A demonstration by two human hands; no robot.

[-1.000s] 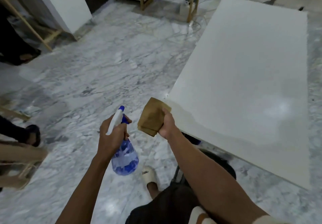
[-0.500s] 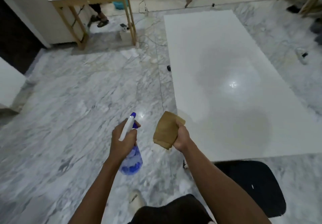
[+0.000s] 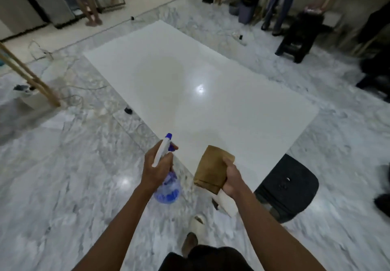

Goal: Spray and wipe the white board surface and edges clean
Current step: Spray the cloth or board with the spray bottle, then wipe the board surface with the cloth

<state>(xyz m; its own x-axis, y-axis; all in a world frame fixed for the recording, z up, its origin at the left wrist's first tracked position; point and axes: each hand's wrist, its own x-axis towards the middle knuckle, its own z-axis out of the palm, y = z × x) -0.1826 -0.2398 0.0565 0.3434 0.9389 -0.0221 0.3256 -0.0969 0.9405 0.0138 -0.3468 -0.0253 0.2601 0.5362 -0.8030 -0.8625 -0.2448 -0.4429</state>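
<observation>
Now left hand [image 3: 156, 170] grips spray bottle [image 3: 166, 186]; right hand [image 3: 231, 179] clutches brown cloth [image 3: 213, 168].

Grey-veined marble floor [image 3: 63, 186]. Black plastic stool [image 3: 289, 188] at floor's near right. Second dark stool [image 3: 297, 43] far right, beside a person's trousered legs [image 3: 278, 0]. Dark bin [image 3: 248, 7] at far edge. Wooden frame legs [image 3: 31, 78] at left, loose cables [image 3: 80, 95] just beside. Bare legs [image 3: 89, 5] far left. Small black object [image 3: 128, 110] on the floor.
</observation>
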